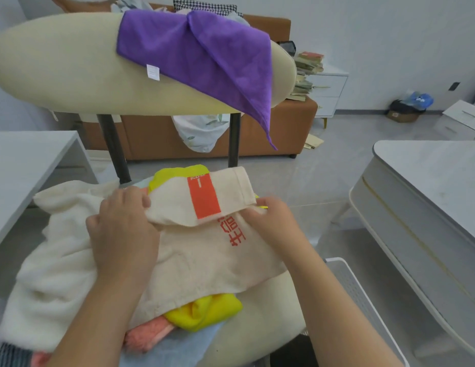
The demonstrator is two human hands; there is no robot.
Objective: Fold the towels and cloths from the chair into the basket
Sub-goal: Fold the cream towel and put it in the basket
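The beige towel (204, 255) is showing red Chinese characters (237, 232), partly tucked under its folded flap. Its orange block (204, 198) is bearing a white dash and tiny blurred lettering.

One wide camera rides on my head, facing forward and down. It sits close over the chair (276, 303) seat, my left hand (122, 229) and right hand (273, 223) reaching in from the near edge; the backrest (58, 64) stands farther off, the sofa (271, 133) farthest.

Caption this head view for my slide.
Left hand and right hand fold a beige towel on the chair.
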